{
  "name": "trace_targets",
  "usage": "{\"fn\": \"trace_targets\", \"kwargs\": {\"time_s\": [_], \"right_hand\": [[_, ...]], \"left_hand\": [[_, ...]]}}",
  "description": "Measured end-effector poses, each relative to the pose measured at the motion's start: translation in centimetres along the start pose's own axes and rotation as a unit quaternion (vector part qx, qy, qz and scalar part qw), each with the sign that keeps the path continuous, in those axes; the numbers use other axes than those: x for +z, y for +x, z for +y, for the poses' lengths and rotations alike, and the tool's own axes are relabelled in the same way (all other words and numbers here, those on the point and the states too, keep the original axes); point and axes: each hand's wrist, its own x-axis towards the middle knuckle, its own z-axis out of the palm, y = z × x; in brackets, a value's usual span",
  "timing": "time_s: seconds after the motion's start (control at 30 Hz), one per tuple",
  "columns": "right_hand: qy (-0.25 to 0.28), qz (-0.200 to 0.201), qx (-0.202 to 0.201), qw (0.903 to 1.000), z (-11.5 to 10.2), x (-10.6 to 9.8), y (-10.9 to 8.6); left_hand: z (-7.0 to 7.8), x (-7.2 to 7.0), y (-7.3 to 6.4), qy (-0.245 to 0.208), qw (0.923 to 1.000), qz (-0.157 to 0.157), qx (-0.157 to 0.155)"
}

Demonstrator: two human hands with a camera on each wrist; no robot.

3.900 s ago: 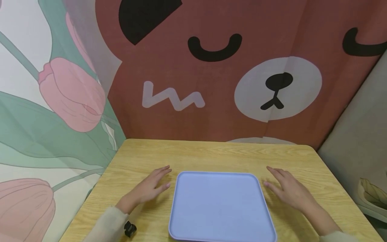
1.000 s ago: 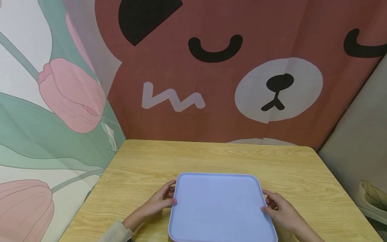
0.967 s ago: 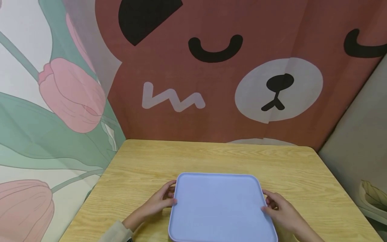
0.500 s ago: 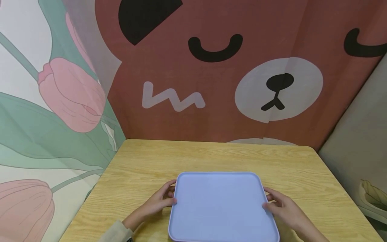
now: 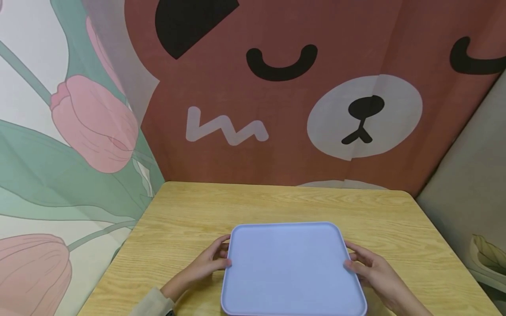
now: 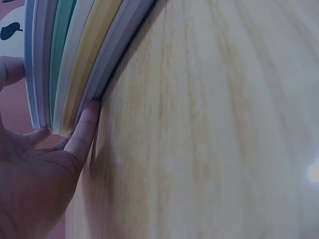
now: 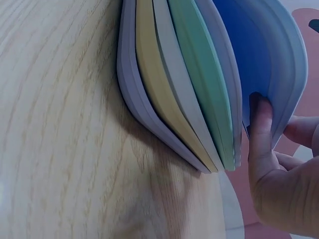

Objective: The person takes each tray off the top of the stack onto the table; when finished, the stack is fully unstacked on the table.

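Note:
Near the front of the table lies a stack of shallow rounded trays, a blue tray (image 5: 292, 267) on top. Below it, in the right wrist view, come a lavender tray (image 7: 224, 74), a green tray (image 7: 207, 84), a white tray (image 7: 182, 82), a yellow tray (image 7: 155, 92) and another lavender tray (image 7: 132, 89). My right hand (image 5: 375, 272) pinches the blue tray's right edge, fingers in the gap beneath; that side is raised. My left hand (image 5: 203, 265) grips the stack's left side, thumb at the top rim and a finger (image 6: 87, 119) low by the table.
The wooden table (image 5: 189, 206) extends beyond and to both sides of the stack. Behind it hangs a cloth with a bear print (image 5: 276, 109); a tulip-print cloth (image 5: 95, 123) hangs at left. A pale container (image 5: 484, 256) sits beyond the right edge.
Both hands, apart from the trays at first, have come in to their edges. Over the last second my right hand has lifted the blue tray's right side slightly; my left hand has stayed put.

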Motion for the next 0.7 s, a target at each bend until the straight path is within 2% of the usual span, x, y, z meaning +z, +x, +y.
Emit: {"fn": "trace_targets", "kwargs": {"time_s": [0.2, 0.5, 0.7], "right_hand": [[0.022, -0.002, 0.004, 0.9997, 0.3, 0.0, 0.0], [0.019, 0.011, 0.011, 0.9997, 0.9, -0.7, 0.4], [0.019, -0.006, 0.014, 0.9997, 0.9, -1.8, 0.3]], "left_hand": [[0.0, 0.0, -0.1, -0.013, 0.9999, -0.005, 0.003], [-0.6, -0.1, 0.0, -0.020, 0.9991, -0.014, 0.036], [-0.8, -0.2, 0.0, -0.017, 0.9984, -0.017, 0.051]]}}
